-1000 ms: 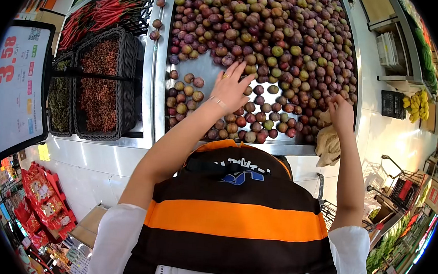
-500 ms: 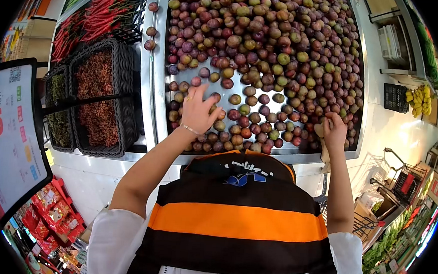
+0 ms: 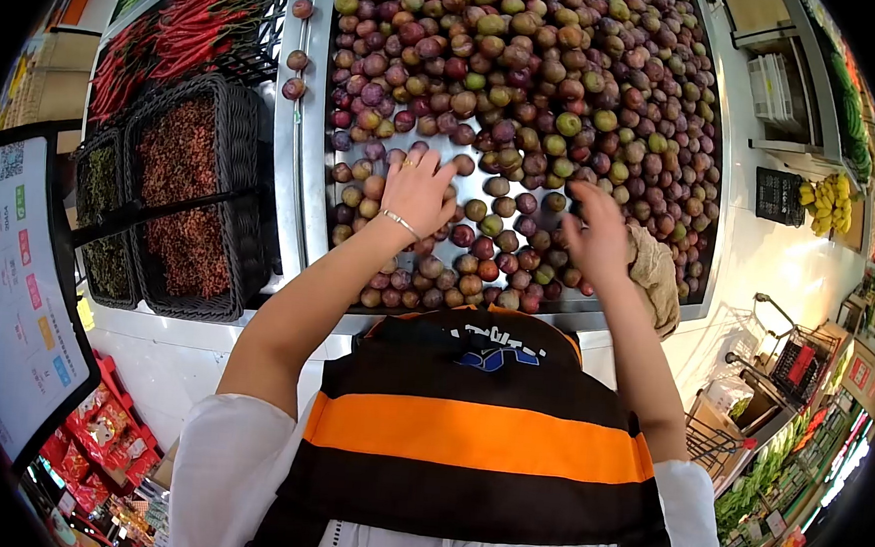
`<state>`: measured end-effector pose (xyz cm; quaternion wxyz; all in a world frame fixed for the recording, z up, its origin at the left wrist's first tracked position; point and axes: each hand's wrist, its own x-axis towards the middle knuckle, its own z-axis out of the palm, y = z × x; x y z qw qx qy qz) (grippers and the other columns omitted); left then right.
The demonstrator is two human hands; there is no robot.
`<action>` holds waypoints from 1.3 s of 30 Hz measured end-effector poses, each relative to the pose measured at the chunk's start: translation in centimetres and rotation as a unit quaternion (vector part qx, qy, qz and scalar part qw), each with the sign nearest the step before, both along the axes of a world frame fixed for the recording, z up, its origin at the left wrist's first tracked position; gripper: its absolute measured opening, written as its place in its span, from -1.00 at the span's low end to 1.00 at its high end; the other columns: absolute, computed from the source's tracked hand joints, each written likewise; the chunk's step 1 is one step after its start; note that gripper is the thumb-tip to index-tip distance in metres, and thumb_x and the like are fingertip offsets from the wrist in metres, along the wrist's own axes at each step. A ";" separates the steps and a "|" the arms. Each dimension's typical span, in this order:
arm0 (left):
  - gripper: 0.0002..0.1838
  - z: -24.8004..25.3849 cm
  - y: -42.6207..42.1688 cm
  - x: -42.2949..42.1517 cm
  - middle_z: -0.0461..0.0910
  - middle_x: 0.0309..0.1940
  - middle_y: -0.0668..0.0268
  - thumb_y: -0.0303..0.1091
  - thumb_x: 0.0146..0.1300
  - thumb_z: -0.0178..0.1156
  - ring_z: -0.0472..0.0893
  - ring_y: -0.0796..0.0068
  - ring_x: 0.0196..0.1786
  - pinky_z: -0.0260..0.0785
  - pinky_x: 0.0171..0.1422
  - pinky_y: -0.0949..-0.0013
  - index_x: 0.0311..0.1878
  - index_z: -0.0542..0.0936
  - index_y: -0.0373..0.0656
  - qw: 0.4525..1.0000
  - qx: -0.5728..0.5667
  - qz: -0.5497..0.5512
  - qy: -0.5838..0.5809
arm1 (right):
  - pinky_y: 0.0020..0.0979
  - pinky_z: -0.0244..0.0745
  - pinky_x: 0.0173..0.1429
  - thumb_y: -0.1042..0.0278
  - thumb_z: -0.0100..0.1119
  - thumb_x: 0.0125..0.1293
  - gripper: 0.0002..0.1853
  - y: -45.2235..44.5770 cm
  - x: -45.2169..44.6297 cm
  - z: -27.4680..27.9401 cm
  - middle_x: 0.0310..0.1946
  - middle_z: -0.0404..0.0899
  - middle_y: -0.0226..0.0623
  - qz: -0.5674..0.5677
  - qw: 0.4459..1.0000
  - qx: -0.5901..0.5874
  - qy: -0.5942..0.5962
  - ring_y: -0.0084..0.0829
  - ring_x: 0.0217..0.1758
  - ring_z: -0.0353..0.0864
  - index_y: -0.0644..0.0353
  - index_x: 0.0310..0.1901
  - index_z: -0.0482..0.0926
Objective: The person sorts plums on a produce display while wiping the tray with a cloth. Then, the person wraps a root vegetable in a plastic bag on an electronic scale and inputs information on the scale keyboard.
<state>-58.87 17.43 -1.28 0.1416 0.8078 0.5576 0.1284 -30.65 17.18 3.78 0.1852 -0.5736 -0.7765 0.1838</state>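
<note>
Reddish-purple and greenish plums (image 3: 531, 54) fill a metal display bin (image 3: 309, 165), heaped at the back and thinner near me, where bare metal shows. My left hand (image 3: 417, 194) reaches over the thin area at left, its fingers spread and touching plums; a thin bracelet is on the wrist. Slightly blurred, my right hand (image 3: 595, 231) hovers over plums at the centre right, fingers apart and nothing visible in them. Beside its wrist a tan cloth (image 3: 654, 282) drapes over the bin's front right edge.
Dark wicker baskets (image 3: 232, 271) of small reddish and green produce stand left, with red chillies (image 3: 187, 28) behind. A price sign (image 3: 21, 278) rises at the near left. Three plums lie on the left ledge. Bananas (image 3: 829, 202) and a shopping cart (image 3: 803, 361) are at right.
My right hand has let go of the tan cloth and moved left over the plums. My left hand has shifted right and slightly up, and some plums under it have moved.
</note>
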 end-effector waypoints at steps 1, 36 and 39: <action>-0.66 -0.3 -0.7 -0.1 0.39 -0.16 0.19 -0.25 0.00 0.24 0.38 0.14 0.00 0.24 0.05 0.04 -0.10 0.51 -0.05 1.000 0.001 -0.001 -0.001 | -0.23 0.43 0.16 0.37 0.27 0.14 -0.57 0.8 -1.8 -0.7 0.04 0.50 -0.11 0.010 1.000 0.015 -0.008 -0.09 0.12 0.47 0.20 0.06 0.46; -0.80 -1.7 -1.7 -6.5 0.51 -0.13 0.13 -0.37 0.10 0.21 0.47 0.07 -0.06 0.33 -0.01 0.14 -0.19 0.54 -0.18 0.973 -0.015 0.131 -0.188 | -0.15 0.41 0.11 0.14 0.40 -0.01 -0.36 4.3 -12.9 -3.3 0.00 0.28 -0.01 0.112 0.989 -0.094 -0.031 0.04 0.09 0.31 0.01 0.14 0.38; -0.64 -1.5 0.7 -6.1 0.50 -0.04 0.09 -0.43 0.11 0.18 0.46 0.04 0.03 0.33 0.15 0.12 0.03 0.51 -0.20 0.974 0.054 0.145 -0.163 | -0.10 0.36 0.17 0.14 0.39 -0.02 -0.40 3.5 -12.4 -3.6 0.03 0.31 -0.01 0.141 0.989 -0.044 -0.006 0.06 0.17 0.29 0.03 0.09 0.42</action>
